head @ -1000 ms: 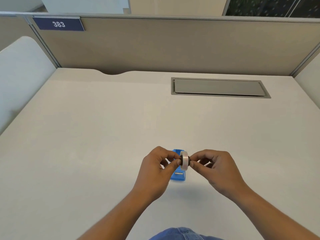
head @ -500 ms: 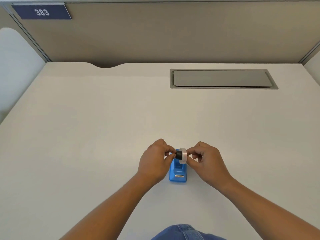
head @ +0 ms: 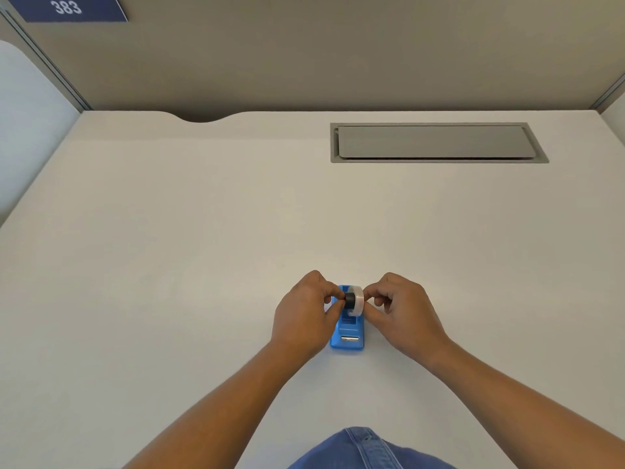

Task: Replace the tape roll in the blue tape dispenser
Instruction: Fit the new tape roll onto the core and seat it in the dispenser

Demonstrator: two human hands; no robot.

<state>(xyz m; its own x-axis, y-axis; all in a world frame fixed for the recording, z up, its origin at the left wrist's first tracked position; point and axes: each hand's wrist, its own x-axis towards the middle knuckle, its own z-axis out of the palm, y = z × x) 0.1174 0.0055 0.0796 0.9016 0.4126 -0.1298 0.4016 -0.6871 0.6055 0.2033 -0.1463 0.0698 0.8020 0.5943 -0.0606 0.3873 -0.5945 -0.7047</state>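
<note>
The blue tape dispenser (head: 348, 335) lies on the white desk, its metal cutter toward me. Just above its far end I hold a clear tape roll (head: 357, 300) on edge, with a black core hub (head: 349, 299) sticking out of its left side. My left hand (head: 304, 318) pinches the black hub between thumb and forefinger. My right hand (head: 402, 314) pinches the right side of the roll. The far end of the dispenser is hidden behind the roll and my fingers.
A grey cable hatch (head: 436, 142) is set into the desk (head: 169, 265) at the back right. Beige partition walls close the back, with a blue "383" sign (head: 67, 8) at upper left. A white side panel (head: 27, 123) stands on the left.
The black hub has slid partly out of the roll's left side. My hands and the roll have sunk closer to the dispenser as my head tilted down.
</note>
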